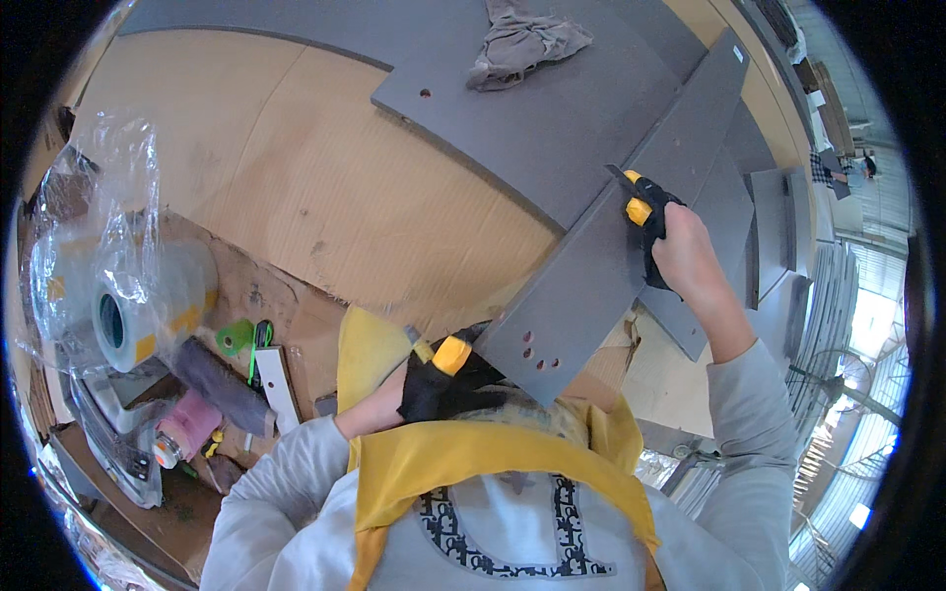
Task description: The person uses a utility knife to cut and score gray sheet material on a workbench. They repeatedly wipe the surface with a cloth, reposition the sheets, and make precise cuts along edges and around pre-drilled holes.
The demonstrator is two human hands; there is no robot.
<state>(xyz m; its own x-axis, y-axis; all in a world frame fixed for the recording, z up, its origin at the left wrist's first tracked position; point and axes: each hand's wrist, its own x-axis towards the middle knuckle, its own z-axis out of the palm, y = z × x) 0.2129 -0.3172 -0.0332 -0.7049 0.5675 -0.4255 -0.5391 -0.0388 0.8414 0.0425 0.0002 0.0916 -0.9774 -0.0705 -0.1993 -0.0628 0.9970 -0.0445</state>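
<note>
A long narrow grey panel (569, 295) lies slantwise before me, with several drilled holes near its closest end. My right hand (676, 244), in a black glove with yellow-taped fingertips, is over its right edge. A thin dark blade-like piece (617, 174) sticks out from those fingers at the panel's long edge; its other end is hidden. Beside the panel's near corner is my left hand (436, 377), gloved likewise, with yellow tape on one finger. Its other fingers are partly hidden, so its hold on the panel is unclear. A yellow apron (502, 443) hangs just below.
A wide grey panel (532, 140) bears a crumpled grey cloth (528, 46). Cardboard (355, 192) covers the bench. Clear film rolls (126, 321), a green roll (234, 337), a utility knife (259, 347) and a pink-wrapped can (188, 425) stand left. Another person (850, 173) is far right.
</note>
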